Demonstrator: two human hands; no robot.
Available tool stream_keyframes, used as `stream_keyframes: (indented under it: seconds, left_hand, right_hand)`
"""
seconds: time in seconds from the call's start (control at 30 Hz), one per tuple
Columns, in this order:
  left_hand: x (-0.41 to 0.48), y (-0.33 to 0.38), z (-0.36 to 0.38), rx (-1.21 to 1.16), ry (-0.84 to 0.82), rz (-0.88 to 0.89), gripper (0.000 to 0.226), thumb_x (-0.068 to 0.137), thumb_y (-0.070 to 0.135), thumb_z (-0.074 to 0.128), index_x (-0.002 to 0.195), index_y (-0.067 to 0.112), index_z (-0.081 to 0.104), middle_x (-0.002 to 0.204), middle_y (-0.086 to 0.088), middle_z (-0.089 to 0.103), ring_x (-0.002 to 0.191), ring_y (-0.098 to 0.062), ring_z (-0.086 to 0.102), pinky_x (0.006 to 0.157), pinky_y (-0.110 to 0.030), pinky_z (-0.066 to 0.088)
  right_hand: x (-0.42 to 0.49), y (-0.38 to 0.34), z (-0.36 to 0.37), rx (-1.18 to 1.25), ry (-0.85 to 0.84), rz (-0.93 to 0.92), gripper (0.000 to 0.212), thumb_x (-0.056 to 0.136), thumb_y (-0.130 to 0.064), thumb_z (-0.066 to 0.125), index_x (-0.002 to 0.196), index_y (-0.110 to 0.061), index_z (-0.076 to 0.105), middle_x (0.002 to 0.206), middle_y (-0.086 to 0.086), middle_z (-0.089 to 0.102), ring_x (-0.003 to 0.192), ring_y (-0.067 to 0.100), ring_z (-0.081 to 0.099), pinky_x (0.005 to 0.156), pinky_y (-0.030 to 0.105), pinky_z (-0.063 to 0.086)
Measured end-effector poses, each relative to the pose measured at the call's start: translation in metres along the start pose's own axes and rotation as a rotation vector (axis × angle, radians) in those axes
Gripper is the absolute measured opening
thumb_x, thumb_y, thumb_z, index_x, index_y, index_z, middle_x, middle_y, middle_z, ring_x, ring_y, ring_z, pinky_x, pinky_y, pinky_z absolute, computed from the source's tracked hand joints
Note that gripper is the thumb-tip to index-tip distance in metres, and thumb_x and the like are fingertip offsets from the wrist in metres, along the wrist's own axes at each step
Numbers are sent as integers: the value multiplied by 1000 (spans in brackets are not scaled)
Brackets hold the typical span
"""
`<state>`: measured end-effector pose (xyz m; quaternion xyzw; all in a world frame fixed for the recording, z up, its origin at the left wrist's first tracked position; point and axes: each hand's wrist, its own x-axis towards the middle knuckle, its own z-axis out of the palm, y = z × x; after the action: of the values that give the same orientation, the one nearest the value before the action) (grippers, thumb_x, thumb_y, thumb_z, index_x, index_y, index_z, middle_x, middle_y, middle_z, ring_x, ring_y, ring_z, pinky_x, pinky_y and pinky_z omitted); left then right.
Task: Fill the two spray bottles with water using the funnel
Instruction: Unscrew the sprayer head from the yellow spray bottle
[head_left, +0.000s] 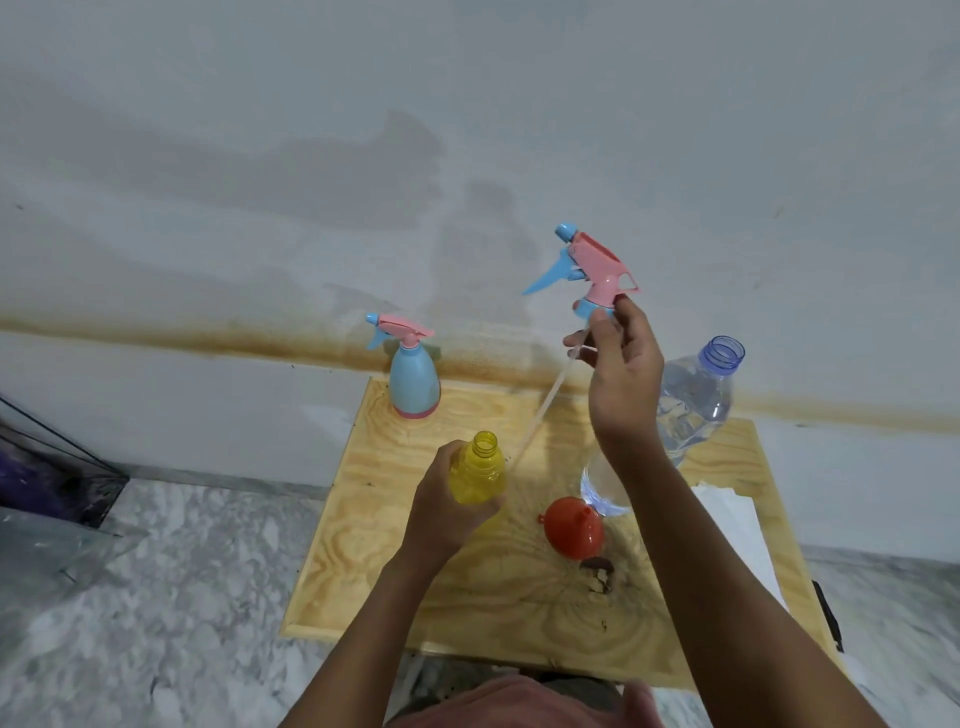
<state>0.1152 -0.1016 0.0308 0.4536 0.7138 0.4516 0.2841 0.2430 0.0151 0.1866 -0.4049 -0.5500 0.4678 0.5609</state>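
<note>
Aloft, sprayer head (592, 270) in right hand (618, 374)

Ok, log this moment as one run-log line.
left hand: grips yellow bottle, uncapped | right hand: holds spray head aloft | funnel: lying on table | blue bottle: capped

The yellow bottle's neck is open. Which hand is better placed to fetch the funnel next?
Right, probably. The left hand grips the yellow bottle and steadies it; the funnel lies on the board beside the right forearm. The right hand must first put down the spray head.
</note>
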Motion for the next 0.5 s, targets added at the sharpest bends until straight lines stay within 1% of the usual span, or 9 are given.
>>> stream_keyframes:
  seconds: [0.07, 0.1, 0.13, 0.2, 0.23, 0.3, 0.37, 0.43, 0.5]
  left_hand:
    - [0, -7, 3, 9, -7, -22, 70, 67, 26, 90, 125, 20, 51, 108, 12, 61, 96, 7, 56, 74, -4, 42]
    - [-1, -10, 4, 13, -9, -31, 71, 67, 26, 90, 126, 20, 50, 108, 12, 60, 96, 7, 56, 73, -3, 41]
    - [-1, -12, 5, 17, -10, -41, 71, 67, 26, 90, 126, 20, 50, 108, 12, 60, 95, 7, 55, 73, -2, 41]
    - [-1, -14, 8, 15, -10, -65, 72, 67, 28, 90, 126, 23, 49, 109, 13, 59, 95, 2, 57, 72, -2, 39]
    - [-1, -15, 10, 12, -10, -74, 71, 67, 29, 90, 126, 24, 49, 110, 13, 59, 95, -2, 57, 72, -3, 40]
    - [-2, -18, 14, 3, -7, -83, 72, 67, 29, 90, 125, 25, 49, 113, 13, 59, 100, -8, 58, 76, -11, 43]
    - [-3, -23, 17, 0, -7, -86, 74, 66, 31, 90, 126, 26, 48, 116, 12, 59, 104, -11, 58, 82, -23, 49]
    - [-4, -26, 18, -9, -11, -94, 76, 65, 35, 90, 128, 27, 47, 119, 11, 59, 106, -12, 59, 86, -32, 52]
    - [-4, -26, 19, -21, -8, -92, 77, 65, 36, 90, 128, 27, 47, 119, 12, 59, 107, -12, 59, 86, -32, 53]
  right_hand:
    - [4, 6, -6, -40, 10, 31, 28, 104, -20, 45, 127, -9, 56, 107, -2, 67, 77, 9, 63, 76, 35, 53]
    - [6, 10, -8, -73, -5, 56, 28, 103, -22, 45, 127, -11, 56, 103, -5, 68, 78, 10, 62, 73, 32, 52]
    - [6, 16, -10, -113, -40, 89, 26, 103, -23, 46, 126, -14, 56, 99, -7, 67, 79, 10, 61, 71, 29, 50]
    - [2, 33, -11, -224, -149, 160, 25, 102, -22, 49, 126, -18, 55, 95, -2, 66, 79, 10, 59, 70, 25, 48]
    - [-1, 45, -11, -283, -205, 190, 28, 101, -20, 50, 128, -13, 56, 93, 1, 65, 77, 12, 58, 68, 25, 46]
    - [-10, 70, -10, -383, -284, 263, 29, 100, -17, 52, 125, -7, 58, 79, 0, 58, 73, 17, 53, 66, 29, 44]
    - [-17, 94, -11, -481, -332, 345, 23, 98, -19, 53, 115, -5, 62, 73, -2, 54, 72, 17, 52, 67, 32, 43]
    - [-23, 113, -12, -562, -385, 411, 22, 99, -21, 52, 110, -7, 63, 82, 4, 60, 75, 18, 55, 66, 31, 42]
    - [-26, 126, -11, -611, -418, 456, 24, 99, -23, 50, 114, -8, 63, 95, 10, 66, 78, 18, 56, 68, 32, 44]
